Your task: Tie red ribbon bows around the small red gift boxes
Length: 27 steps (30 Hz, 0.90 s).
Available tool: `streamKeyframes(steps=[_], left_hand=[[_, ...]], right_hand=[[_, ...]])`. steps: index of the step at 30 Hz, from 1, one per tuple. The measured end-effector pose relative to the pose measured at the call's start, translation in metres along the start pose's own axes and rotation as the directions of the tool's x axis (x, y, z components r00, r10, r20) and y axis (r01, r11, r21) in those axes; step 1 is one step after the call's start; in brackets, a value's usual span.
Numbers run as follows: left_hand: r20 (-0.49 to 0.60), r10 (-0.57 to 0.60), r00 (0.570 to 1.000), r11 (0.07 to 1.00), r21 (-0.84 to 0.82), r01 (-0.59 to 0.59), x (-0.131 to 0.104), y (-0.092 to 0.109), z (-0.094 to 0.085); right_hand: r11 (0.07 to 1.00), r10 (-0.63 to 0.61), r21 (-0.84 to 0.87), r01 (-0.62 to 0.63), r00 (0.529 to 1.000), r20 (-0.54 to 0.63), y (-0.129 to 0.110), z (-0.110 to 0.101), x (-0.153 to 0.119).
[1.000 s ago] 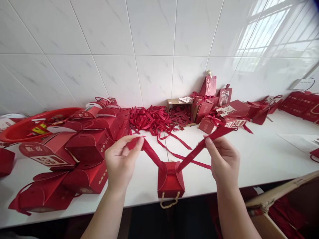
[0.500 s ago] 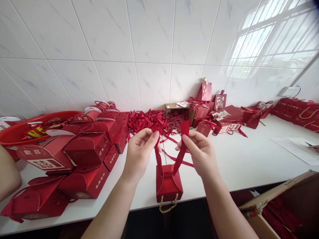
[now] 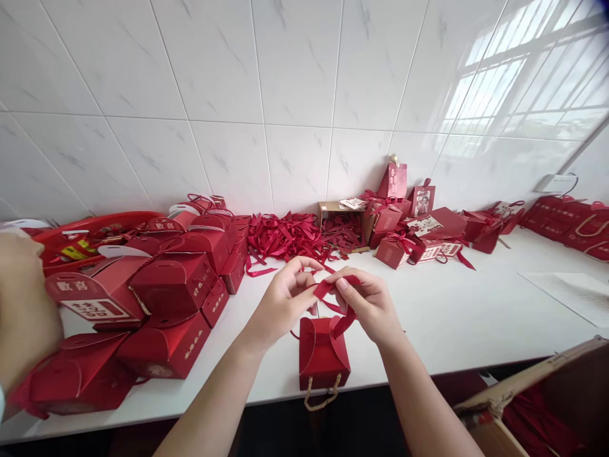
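Observation:
A small red gift box [image 3: 322, 355] with a twisted rope handle [image 3: 323, 401] stands at the front edge of the white table. A red ribbon [image 3: 343, 322] rises from the box top, and its two ends cross between my hands just above. My left hand [image 3: 288, 301] pinches one part of the ribbon, thumb against fingers. My right hand [image 3: 365, 303] grips the other part, its fingertips close to the left ones. The exact crossing is partly hidden by the fingers.
Stacked red gift boxes [image 3: 171, 279] and a red basin [image 3: 61, 244] are at left, near another person's arm [image 3: 26, 311]. Behind lie loose red ribbons [image 3: 290, 235]. Finished-looking boxes [image 3: 392, 251] stand back right; an open carton [image 3: 537, 381] is at front right.
My hands have come together and lowered slightly, bringing the spread ribbon ends across each other. The other person's arm at left reaches further in, and the hand with a pen at right has left view.

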<state>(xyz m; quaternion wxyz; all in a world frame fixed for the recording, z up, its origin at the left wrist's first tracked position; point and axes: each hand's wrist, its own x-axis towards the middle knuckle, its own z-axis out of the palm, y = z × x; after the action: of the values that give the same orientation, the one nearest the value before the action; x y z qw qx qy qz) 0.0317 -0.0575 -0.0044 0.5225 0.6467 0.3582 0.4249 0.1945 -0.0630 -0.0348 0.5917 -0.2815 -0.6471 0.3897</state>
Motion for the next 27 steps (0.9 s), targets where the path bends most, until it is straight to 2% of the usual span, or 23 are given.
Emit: streamKeyframes(steps=[2,4,6,9,11,12,14,16,17,18,20,22,23,24,25,27], left_hand=[[0.0,-0.016,1.0,0.99,-0.137,0.016,-0.001,-0.001,-0.005],[-0.014,-0.03,0.999,0.973,-0.229,0.026,-0.001,-0.002,-0.008],[0.0,-0.035,0.999,0.962,-0.27,0.034,-0.001,-0.002,-0.009],[0.037,0.023,0.999,0.987,-0.162,-0.017,-0.003,-0.002,-0.007],[-0.029,0.141,0.99,0.988,0.073,-0.138,-0.007,-0.003,-0.005],[-0.082,0.236,0.968,0.951,0.225,-0.212,-0.01,-0.005,-0.005],[-0.172,0.447,0.878,0.802,0.513,-0.307,-0.016,-0.013,-0.01],[-0.221,0.569,0.792,0.667,0.687,-0.287,-0.026,-0.025,-0.022],[-0.252,0.575,0.779,0.641,0.731,-0.237,-0.032,-0.033,-0.031],[-0.288,0.548,0.785,0.636,0.754,-0.166,-0.038,-0.043,-0.041],[-0.383,0.445,0.809,0.653,0.757,-0.001,-0.055,-0.067,-0.065],[-0.421,0.354,0.835,0.618,0.775,0.128,-0.072,-0.094,-0.087],[-0.413,0.301,0.86,0.599,0.783,0.166,-0.079,-0.107,-0.096],[-0.39,0.239,0.889,0.587,0.788,0.187,-0.085,-0.12,-0.103],[-0.376,0.172,0.91,0.581,0.785,0.215,-0.09,-0.13,-0.107],[-0.348,0.083,0.934,0.583,0.776,0.238,-0.092,-0.144,-0.107]], right_hand=[[0.966,-0.162,-0.189,0.174,0.984,0.075,0.001,-0.005,0.0],[0.857,-0.312,-0.378,0.35,0.936,0.161,0.004,-0.01,0.001],[0.734,-0.403,-0.501,0.459,0.888,0.222,0.006,-0.014,0.001],[0.643,-0.46,-0.567,0.515,0.852,0.251,0.008,-0.014,0.0],[0.663,-0.476,-0.56,0.497,0.857,0.198,0.009,-0.013,-0.004],[0.693,-0.479,-0.548,0.468,0.867,0.136,0.01,-0.013,-0.007],[0.785,-0.431,-0.517,0.342,0.901,-0.058,0.015,-0.017,-0.019],[0.884,-0.272,-0.454,0.114,0.914,-0.301,0.025,-0.026,-0.035],[0.917,-0.163,-0.399,-0.02,0.893,-0.42,0.032,-0.032,-0.045],[0.937,-0.056,-0.321,-0.138,0.847,-0.528,0.04,-0.038,-0.056],[0.948,0.11,-0.14,-0.285,0.71,-0.695,0.057,-0.052,-0.078],[0.937,0.219,0.008,-0.348,0.572,-0.79,0.073,-0.064,-0.1],[0.93,0.257,0.061,-0.362,0.523,-0.813,0.08,-0.068,-0.109],[0.922,0.285,0.094,-0.377,0.494,-0.822,0.086,-0.071,-0.117],[0.909,0.31,0.105,-0.404,0.484,-0.818,0.091,-0.073,-0.123],[0.869,0.337,0.057,-0.491,0.504,-0.795,0.096,-0.075,-0.127]])
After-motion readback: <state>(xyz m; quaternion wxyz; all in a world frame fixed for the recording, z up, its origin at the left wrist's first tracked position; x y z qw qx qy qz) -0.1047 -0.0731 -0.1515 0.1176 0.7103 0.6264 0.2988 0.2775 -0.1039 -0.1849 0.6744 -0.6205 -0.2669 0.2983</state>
